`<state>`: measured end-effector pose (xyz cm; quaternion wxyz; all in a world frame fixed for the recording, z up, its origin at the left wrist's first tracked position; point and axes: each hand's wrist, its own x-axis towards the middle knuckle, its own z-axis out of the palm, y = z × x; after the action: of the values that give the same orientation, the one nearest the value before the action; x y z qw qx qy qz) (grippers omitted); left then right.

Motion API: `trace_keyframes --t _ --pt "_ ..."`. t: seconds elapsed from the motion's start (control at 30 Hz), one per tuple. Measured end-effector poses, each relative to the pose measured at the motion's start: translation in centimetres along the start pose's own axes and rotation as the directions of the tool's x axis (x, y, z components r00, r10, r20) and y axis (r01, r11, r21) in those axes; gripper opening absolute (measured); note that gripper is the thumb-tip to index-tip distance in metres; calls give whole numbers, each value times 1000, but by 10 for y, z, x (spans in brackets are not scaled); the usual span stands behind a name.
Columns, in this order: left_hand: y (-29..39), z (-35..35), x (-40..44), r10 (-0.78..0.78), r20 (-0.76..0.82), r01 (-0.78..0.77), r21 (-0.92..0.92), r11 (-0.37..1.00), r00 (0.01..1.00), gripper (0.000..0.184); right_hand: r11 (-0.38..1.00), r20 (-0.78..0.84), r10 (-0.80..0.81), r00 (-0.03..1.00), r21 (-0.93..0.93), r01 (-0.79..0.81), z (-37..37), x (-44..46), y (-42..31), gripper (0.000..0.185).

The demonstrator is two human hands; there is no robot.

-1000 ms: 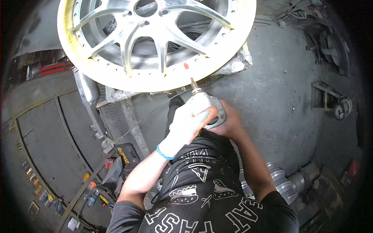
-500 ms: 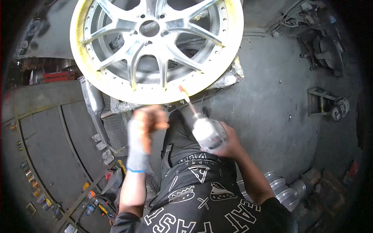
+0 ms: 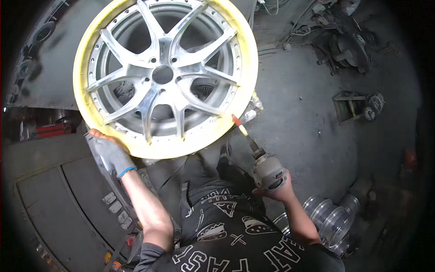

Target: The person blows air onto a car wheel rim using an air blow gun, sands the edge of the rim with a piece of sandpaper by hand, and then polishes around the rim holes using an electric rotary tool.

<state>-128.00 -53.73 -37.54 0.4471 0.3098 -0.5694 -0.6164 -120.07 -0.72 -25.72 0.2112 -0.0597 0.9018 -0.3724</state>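
Note:
A large silver alloy wheel rim (image 3: 164, 90) with split spokes and a yellow-coated outer lip lies face up in front of me. My left hand (image 3: 108, 152), in a grey glove with orange fingertips, grips the rim's lower left edge. In my right hand (image 3: 283, 186), I hold a grey straight grinder (image 3: 268, 171) by its body. Its long shaft points up and left, and the red and yellow tip (image 3: 239, 124) is at the lower right of the yellow lip. Whether the tip touches the lip, I cannot tell.
Several shiny wheel rims (image 3: 326, 217) are stacked on the floor at my right. A small metal stand with rollers (image 3: 358, 106) and dark machinery (image 3: 346, 50) are farther right. A red object (image 3: 54, 130) sits on a shelf at the left.
My blurred left hand has moved left onto the rim's edge. The grinder has shifted right and down with my right hand. The wheel now appears lower and further left in view.

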Motion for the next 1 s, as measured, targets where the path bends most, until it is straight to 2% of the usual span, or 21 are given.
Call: trace_keyframes --t 0.07,0.1,0.17,0.2,0.3,0.37,0.4,0.43,0.5,0.57,0.6,0.63,0.67,0.7,0.73,0.77,0.8,0.83,0.93,0.97,1.0 --pt "48 26 -14 -71 38 74 -73 995 997 35 998 28 -5 1000 -56 6 6 2 7 78" --pt "24 6 15 -77 41 79 -60 995 996 35 997 49 66 997 -42 -64 11 2 13 78" --pt "-5 -24 103 27 343 28 -155 987 939 34 991 86 135 987 -8 -135 18 4 10 78" --pt "-5 -23 128 67 439 18 -187 982 896 33 977 86 130 988 158 -142 20 6 7 78" --pt "45 39 138 160 464 -205 46 978 871 31 927 87 78 993 359 -104 28 8 8 79" --pt "70 69 137 453 611 -720 302 625 649 30 914 93 19 995 403 -55 34 10 10 79" --pt "62 73 150 451 611 -722 314 616 650 30 914 104 -19 994 405 -25 37 12 12 77" --pt "53 71 170 258 616 -385 81 919 745 31 913 115 -58 992 409 7 40 14 13 76" --pt "60 61 176 48 660 58 -137 989 749 31 896 113 -96 989 443 36 47 19 15 75" --pt "99 75 151 142 567 -319 227 920 811 28 880 110 -129 986 471 62 53 26 15 74" --pt "130 85 120 199 557 -342 165 925 806 25 897 102 -146 984 433 88 56 31 15 74" --pt "151 94 75 477 441 -640 381 667 760 27 911 94 -166 982 395 117 59 37 15 75" --pt "184 93 18 310 428 -528 653 543 849 29 908 103 -175 979 401 120 60 42 12 75" --pt "186 85 -28 199 457 -455 560 692 867 29 921 104 -145 984 378 96 61 45 8 76" --pt "190 78 -78 45 535 -416 598 686 844 26 932 103 -110 989 355 67 62 47 6 77" --pt "206 77 -132 -393 478 -149 763 629 786 21 930 108 -108 988 363 62 64 49 5 77" --pt "186 56 -160 -576 627 -142 731 667 524 22 950 119 -113 986 302 72 65 53 6 76" --pt "165 55 -193 -456 809 -355 578 735 371 29 968 131 -114 985 240 81 66 55 7 75" --pt "120 48 -268 -656 739 265 608 748 155 40 933 93 -173 980 335 133 76 57 13 69" --pt "103 41 -284 -681 705 270 629 729 196 40 933 99 -167 981 338 125 77 58 12 69" --pt "90 43 -296 -572 778 195 538 820 260 38 929 52 -220 974 317 193 77 59 10 66"
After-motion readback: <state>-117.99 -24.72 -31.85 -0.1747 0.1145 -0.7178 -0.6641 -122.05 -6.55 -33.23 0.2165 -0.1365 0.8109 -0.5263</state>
